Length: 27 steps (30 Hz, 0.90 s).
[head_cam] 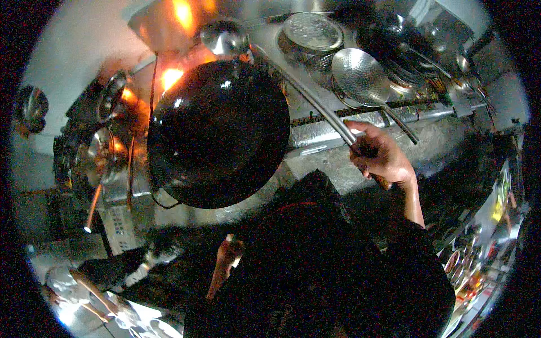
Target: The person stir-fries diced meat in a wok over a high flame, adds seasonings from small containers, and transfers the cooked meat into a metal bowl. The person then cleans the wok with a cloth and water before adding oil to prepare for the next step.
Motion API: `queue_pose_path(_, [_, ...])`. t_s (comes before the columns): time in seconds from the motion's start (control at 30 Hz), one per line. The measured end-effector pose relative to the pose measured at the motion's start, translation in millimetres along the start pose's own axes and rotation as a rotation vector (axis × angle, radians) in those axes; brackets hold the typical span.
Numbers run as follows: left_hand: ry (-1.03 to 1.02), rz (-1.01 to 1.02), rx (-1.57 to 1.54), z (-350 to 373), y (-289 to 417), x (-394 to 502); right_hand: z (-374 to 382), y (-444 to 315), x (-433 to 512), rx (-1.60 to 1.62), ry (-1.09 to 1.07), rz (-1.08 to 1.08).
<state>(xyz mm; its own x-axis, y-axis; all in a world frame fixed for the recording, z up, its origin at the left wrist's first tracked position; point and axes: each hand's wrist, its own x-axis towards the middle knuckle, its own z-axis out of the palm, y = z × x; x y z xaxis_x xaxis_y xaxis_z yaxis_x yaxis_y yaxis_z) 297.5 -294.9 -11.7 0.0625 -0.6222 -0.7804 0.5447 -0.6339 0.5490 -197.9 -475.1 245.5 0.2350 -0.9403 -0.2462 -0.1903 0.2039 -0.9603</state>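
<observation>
My right hand (380, 158) grips the end of a long metal handle; the handle belongs to a steel ladle (225, 39) whose bowl lies at the far rim of a large dark wok (219, 135). Orange flame glows behind and to the left of the wok. Close to my body, below the wok, is my left hand (230, 253); its fingers look curled, and whether it holds something is not clear. A wire-like loop handle shows at the wok's near left rim.
Right of the wok, a perforated metal strainer (360, 77) lies beside a round metal lid or plate (313, 31). More pans and a long-handled utensil (94, 207) are at the left. A person in light clothing (69, 285) stands at the lower left. Dishes (460, 262) are at the lower right.
</observation>
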Motion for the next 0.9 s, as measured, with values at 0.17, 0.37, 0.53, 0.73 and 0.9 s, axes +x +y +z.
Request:
queue_pose_path(0.17, [0.139, -0.052, -0.085, -21, -45, -22, -27, 2, 39, 0.059, -0.057, -0.120])
queue_pose_path(0.37, [0.252, -0.083, -0.211, 9, -89, -34, -45, -9, 101, 0.127, -0.129, -0.109])
queue_pose_path(0.53, [0.246, -0.041, -0.320, 55, -87, -31, -25, -18, 125, 0.352, -0.203, 0.036])
queue_pose_path(0.73, [0.567, 0.258, -0.177, 10, -26, -5, 8, 0, 125, 0.101, -0.271, 0.138])
queue_pose_path(0.9, [0.372, 0.975, -0.574, -118, 111, -33, 44, 23, 108, 0.326, -0.270, 0.373])
